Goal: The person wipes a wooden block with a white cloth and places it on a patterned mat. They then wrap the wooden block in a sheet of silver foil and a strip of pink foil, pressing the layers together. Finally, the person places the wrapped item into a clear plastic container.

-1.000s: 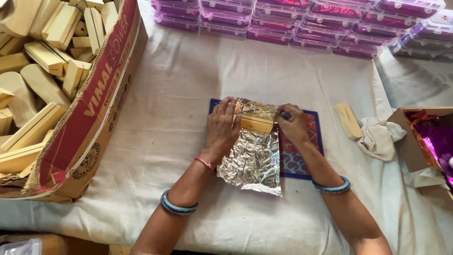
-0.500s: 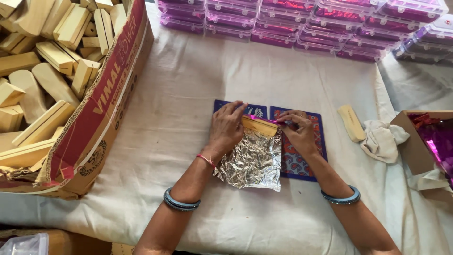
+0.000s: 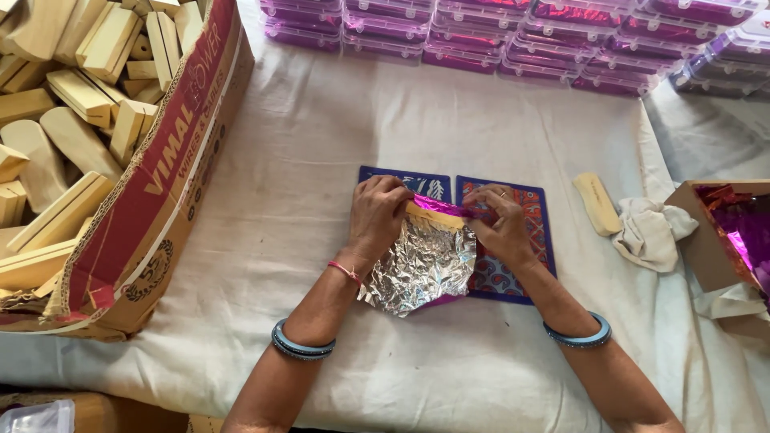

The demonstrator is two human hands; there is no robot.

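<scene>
A: Head view. How are the hands set?

B: The left hand (image 3: 377, 215) is curled, fingers bent down over the left end of a wooden block (image 3: 434, 216), which is gripped together with the foil (image 3: 423, 269). The right hand (image 3: 499, 222) is likewise curled shut, its fingertips pinched on the block's right end, where the foil's magenta face is folded over the top edge.

A: Where is the block placed?

B: It is held between both hands, just above two patterned mats (image 3: 513, 273), at mid-table on a white cloth (image 3: 321, 144).

A: Materials noted?

B: The foil is crinkled and silver on the upper face, magenta underneath, with an irregular lower edge. The block is pale, smooth wood, long and narrow. The mats are flat, dark blue with red print.

A: Surroundings?

B: A cardboard box (image 3: 152, 200) heaped with similar blocks is seen at left. Clear cases (image 3: 513, 40) with purple contents are stacked in rows along the far edge. A loose block (image 3: 596, 204) and a crumpled rag (image 3: 650, 232) lie at right, beside a box of magenta foil (image 3: 734, 232).
</scene>
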